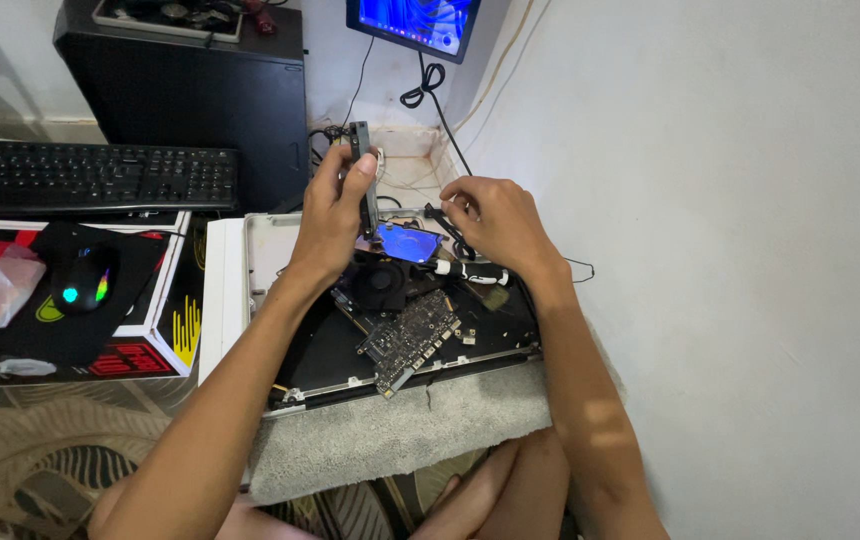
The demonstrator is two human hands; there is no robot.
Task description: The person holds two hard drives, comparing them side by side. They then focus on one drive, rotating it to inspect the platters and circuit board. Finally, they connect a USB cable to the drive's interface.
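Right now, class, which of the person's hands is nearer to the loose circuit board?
Left. The left hand holds a slim dark part up and left of the circuit board; the right hand is farther up and right, at the cables.

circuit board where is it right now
In the head view the circuit board lies loose inside the opened computer case, low and centre, just below the black fan and between the person's forearms.

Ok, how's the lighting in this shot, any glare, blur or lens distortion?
Head view: soft, even light, with faint shadows on the wall; the monitor and the blue part beside the left hand glow brightly; the mouse shows coloured lights; wide-angle bending tilts the keyboard; the right hand is sharp.
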